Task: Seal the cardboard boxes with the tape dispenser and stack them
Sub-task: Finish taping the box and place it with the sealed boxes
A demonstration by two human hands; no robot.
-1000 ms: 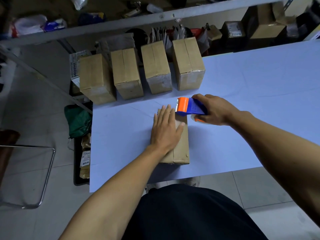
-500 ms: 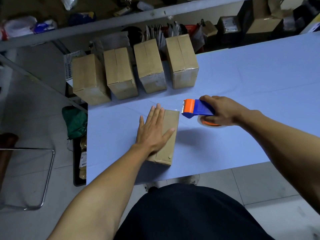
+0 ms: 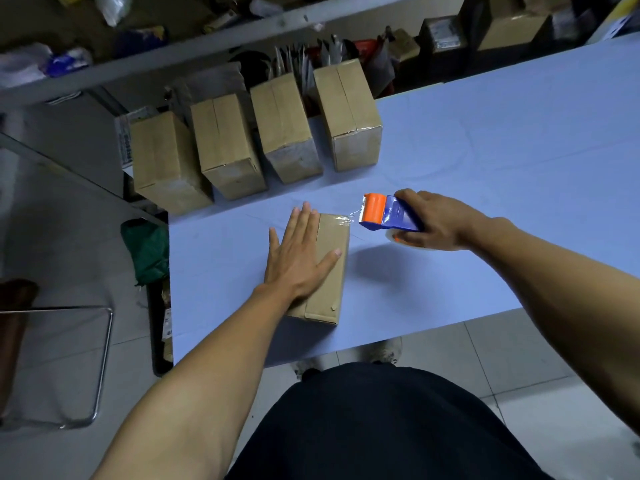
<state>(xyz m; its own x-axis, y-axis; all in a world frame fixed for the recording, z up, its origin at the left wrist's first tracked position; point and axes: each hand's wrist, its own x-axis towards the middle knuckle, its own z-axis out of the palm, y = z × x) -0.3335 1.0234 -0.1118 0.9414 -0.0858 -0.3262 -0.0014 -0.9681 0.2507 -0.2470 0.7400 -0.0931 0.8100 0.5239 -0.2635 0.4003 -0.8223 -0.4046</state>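
A: Your left hand [image 3: 298,258] lies flat on the cardboard box [image 3: 327,271], fingers straight and spread, thumb out toward the right edge. Pressing, not gripping.

B: And the box itself?

A: On the pale blue bench [image 3: 485,161], near the front edge, long axis running away from you, tilted a little to the right. Clear tape shines along its far end.

B: Your right hand?

A: Your right hand [image 3: 437,221] is curled round the tape dispenser [image 3: 389,214], blue body, orange head, with the tape roll [image 3: 403,241] showing under the palm. The dispenser is held above the bench, just right of the box's far corner. A thin strand of clear tape [image 3: 354,214] runs from the orange head to that corner.

B: Other boxes?

A: Four more cardboard boxes [image 3: 227,147] stand in a row at the back left of the bench, side by side, well apart from the one under your hand. The leftmost hangs past the bench edge. Each shows tape along its top seam.

B: Off the bench?

A: A metal chair frame [image 3: 100,362] on the tiled floor to your left, a green bag [image 3: 147,251] beside the bench corner.
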